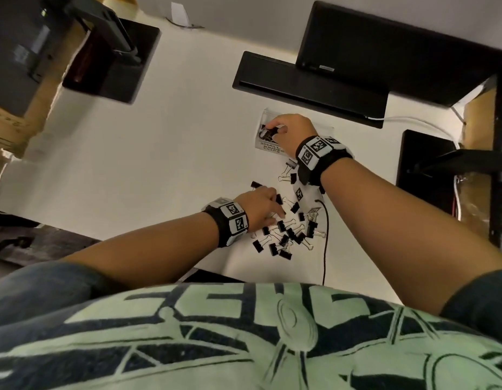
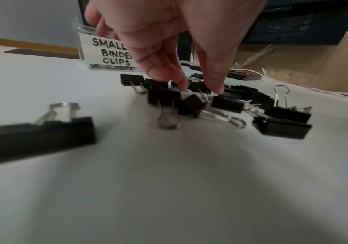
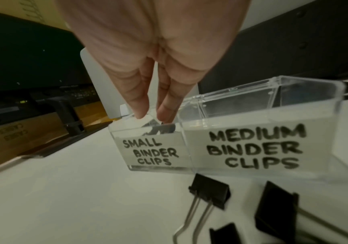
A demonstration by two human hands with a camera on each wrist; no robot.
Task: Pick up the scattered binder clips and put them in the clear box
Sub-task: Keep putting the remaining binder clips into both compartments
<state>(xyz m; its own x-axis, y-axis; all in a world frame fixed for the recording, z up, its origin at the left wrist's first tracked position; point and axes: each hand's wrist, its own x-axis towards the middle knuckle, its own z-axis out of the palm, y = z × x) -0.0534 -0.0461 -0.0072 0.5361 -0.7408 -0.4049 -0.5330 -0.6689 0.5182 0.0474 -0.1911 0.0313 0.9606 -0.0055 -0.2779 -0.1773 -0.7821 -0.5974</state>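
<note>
Many black metal binder clips [image 1: 286, 235] lie scattered on the white table [image 1: 148, 175]. My left hand [image 1: 261, 205] reaches among them, fingers extended. My right hand [image 1: 293, 130], fingers straight, dips into the clear plastic box [image 3: 269, 125].

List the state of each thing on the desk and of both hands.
Clear box: lid open, two compartments.
Small compartment: holds clips.
Medium compartment: looks empty.
Scattered binder clips: loose on desk.
Right hand: fingertips inside small compartment.
Left hand: reaching into the pile.

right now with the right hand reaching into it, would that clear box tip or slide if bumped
The clear box looks thin-walled and its medium side looks empty, so it probably slides easily on the smooth table. Wide and low, it seems unlikely to tip under the right hand.
</note>
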